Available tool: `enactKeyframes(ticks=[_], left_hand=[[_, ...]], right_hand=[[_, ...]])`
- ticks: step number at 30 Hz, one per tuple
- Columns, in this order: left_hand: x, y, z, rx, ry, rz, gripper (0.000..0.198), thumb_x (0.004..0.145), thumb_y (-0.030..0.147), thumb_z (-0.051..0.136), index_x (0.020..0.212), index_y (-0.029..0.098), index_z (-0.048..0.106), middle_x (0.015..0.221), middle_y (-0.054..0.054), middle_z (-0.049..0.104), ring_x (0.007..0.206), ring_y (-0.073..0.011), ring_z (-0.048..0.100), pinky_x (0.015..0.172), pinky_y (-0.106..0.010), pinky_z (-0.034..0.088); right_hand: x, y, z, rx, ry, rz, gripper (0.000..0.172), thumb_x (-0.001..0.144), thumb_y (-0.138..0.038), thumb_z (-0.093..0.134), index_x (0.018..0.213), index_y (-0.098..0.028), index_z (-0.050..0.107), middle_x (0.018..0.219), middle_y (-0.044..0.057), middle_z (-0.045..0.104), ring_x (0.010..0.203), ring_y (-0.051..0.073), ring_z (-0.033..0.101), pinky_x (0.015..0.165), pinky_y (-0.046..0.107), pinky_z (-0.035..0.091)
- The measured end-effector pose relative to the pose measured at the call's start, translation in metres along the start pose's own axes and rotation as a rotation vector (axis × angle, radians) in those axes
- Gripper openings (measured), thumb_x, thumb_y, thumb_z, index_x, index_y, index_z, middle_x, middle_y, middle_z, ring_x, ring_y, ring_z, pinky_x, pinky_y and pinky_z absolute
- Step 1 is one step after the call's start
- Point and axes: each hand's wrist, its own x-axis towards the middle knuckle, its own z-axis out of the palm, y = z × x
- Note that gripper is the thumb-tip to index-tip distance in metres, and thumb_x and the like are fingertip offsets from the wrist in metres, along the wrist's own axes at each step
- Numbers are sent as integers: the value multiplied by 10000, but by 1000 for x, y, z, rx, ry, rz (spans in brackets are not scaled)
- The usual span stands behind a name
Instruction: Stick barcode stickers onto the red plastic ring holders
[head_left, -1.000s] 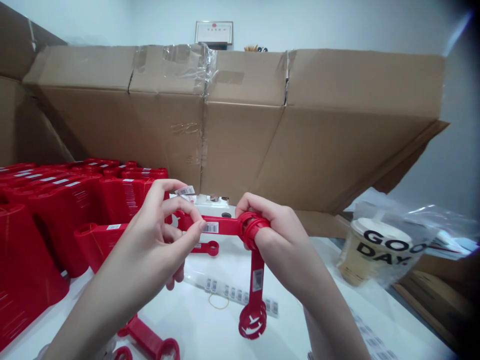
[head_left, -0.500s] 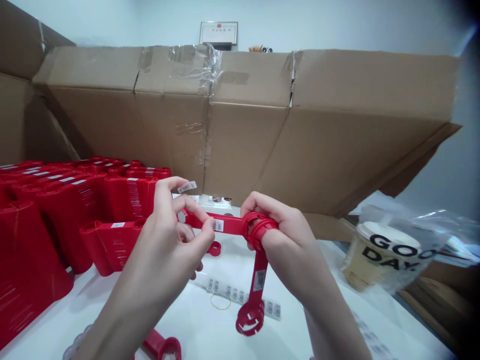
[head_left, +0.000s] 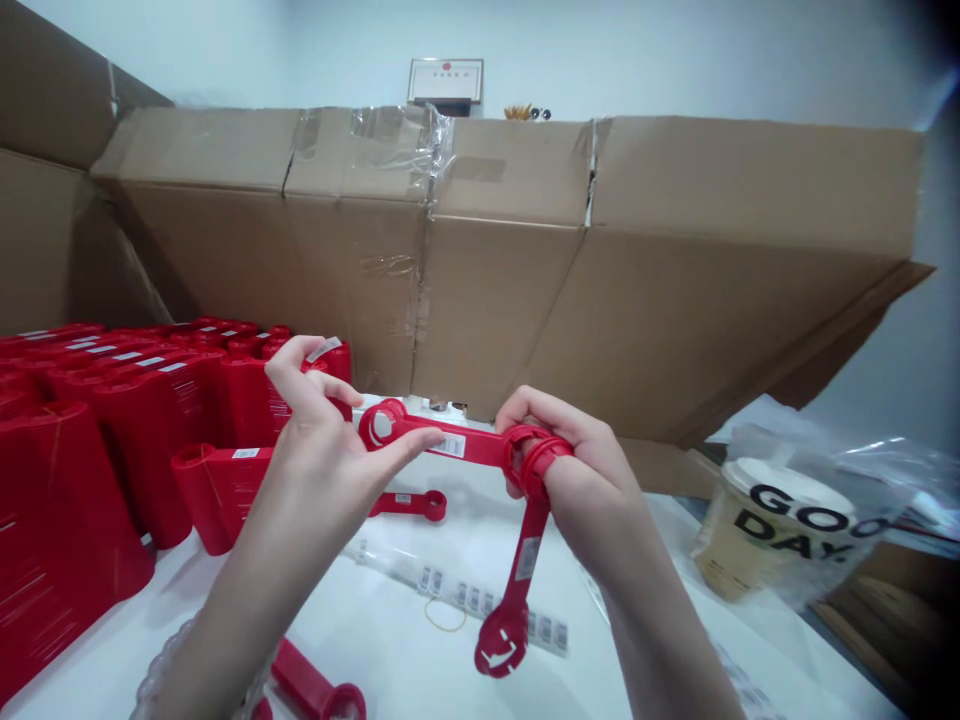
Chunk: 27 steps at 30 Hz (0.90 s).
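Note:
My hands hold a red plastic piece with ringed ends (head_left: pixel 472 449), which has a barcode label (head_left: pixel 450 446) on its upper arm. My left hand (head_left: pixel 322 425) pinches that arm near its ring end, and a small barcode sticker (head_left: pixel 324 349) clings to one fingertip. My right hand (head_left: pixel 559 465) wraps the central ring joint. From that joint, a second red arm (head_left: pixel 521 590) hangs downward, carrying its own label and ending in a slotted ring. The joint is partly hidden by my right hand.
Stacked red plastic pieces (head_left: pixel 112 440) fill the left side, with loose ones (head_left: pixel 411 505) (head_left: pixel 315 685) on the white table (head_left: pixel 390 660). A barcode strip (head_left: pixel 457 595) and rubber band (head_left: pixel 444 615) lie ahead. A large cardboard box (head_left: pixel 495 270) stands behind; a bagged cup (head_left: pixel 772 530) sits right.
My left hand has shifted left and its fingers have drawn back along the arm, uncovering the ring end. The sticker has moved with my fingers, and the whole view has tilted slightly.

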Motion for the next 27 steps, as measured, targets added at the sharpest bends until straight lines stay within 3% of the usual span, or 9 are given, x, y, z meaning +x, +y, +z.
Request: enactKeyframes(ticks=[4, 6, 8, 12, 14, 17, 21, 24, 27], left_hand=[[2, -9, 2, 235, 118, 178, 758, 846, 547, 701, 1334, 274, 189, 1414, -141, 339, 997, -207, 630, 794, -348, 560], [-3, -8, 9, 214, 98, 232, 687, 883, 489, 675, 1324, 277, 193, 1457, -140, 289, 1204, -245, 554, 950, -397, 535], [-7, -6, 17, 186, 75, 246, 707, 870, 469, 696, 1323, 276, 189, 1440, -135, 289, 1286, -252, 486, 1029, -427, 498], [-7, -6, 24, 136, 116, 236, 790, 803, 497, 773, 1299, 280, 197, 1320, -115, 356, 1138, -222, 518, 965, -430, 516], [-4, -9, 22, 93, 114, 260, 739, 830, 463, 757, 1286, 282, 204, 1310, -112, 369, 1131, -210, 513, 952, -410, 520], [3, -11, 15, 44, 23, 266, 599, 912, 417, 669, 1277, 281, 214, 1352, -111, 388, 1176, -190, 522, 1000, -393, 492], [10, -8, 3, -96, -55, 136, 441, 969, 414, 585, 1218, 283, 246, 1292, -71, 461, 1134, -153, 585, 945, -316, 518], [13, -4, -10, -229, -82, 58, 461, 943, 401, 640, 1169, 290, 254, 1092, -6, 543, 946, -114, 632, 783, -215, 535], [17, 2, -24, -241, -205, -68, 499, 940, 424, 648, 1208, 301, 245, 933, 35, 590, 868, -118, 648, 702, -183, 523]], right_hand=[[2, 4, 8, 44, -3, 6, 84, 737, -129, 429, 698, -193, 468, 569, -27, 473, 537, 110, 396, 487, 259, 271], [1, 5, 14, 60, -4, 10, 85, 738, -133, 420, 700, -196, 462, 561, -31, 466, 536, 112, 393, 489, 260, 268], [0, 6, 19, 69, 10, 3, 83, 742, -139, 417, 708, -200, 460, 554, -36, 460, 537, 115, 391, 489, 264, 260], [-2, 6, 22, 64, 32, -31, 76, 761, -147, 420, 724, -206, 454, 557, -40, 468, 537, 117, 390, 492, 273, 247], [-1, 6, 21, 72, 23, -40, 86, 757, -138, 410, 734, -207, 456, 557, -41, 470, 538, 118, 393, 495, 276, 245], [1, 7, 18, 85, 0, -18, 91, 748, -125, 414, 731, -203, 456, 569, -40, 467, 549, 115, 386, 497, 272, 252], [4, 9, 11, 50, -31, 14, 102, 770, -116, 419, 723, -197, 459, 599, -32, 476, 571, 115, 377, 508, 274, 262], [5, 11, 6, 25, -28, 4, 126, 775, -102, 410, 717, -193, 476, 596, -27, 480, 575, 117, 394, 513, 275, 272], [6, 11, 4, 8, -11, 2, 137, 778, -102, 417, 709, -190, 496, 583, -27, 478, 566, 116, 396, 507, 272, 276]])
